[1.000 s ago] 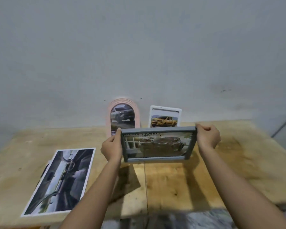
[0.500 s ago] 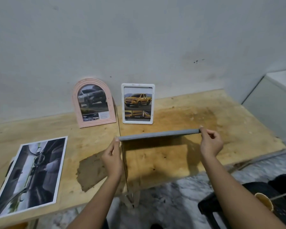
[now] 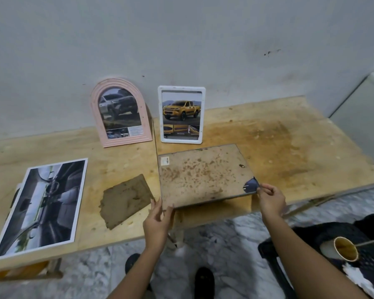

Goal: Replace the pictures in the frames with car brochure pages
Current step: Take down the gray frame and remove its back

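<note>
Brown and stained on its back, the frame (image 3: pixel 203 175) is being held face down at the table's (image 3: pixel 289 147) front edge. Its near left corner is being gripped by the left hand (image 3: pixel 158 221); its near right corner is being pinched by the right hand (image 3: pixel 270 198).

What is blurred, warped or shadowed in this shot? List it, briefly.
Head view: the wide-angle lens bows the table edges. Head view: the light is dim and even, with no harsh glare, and fine detail is soft throughout. Head view: the face-down frame throws a dark shadow under its near edge. Head view: the pink arched frame casts a shadow to its right.
</note>
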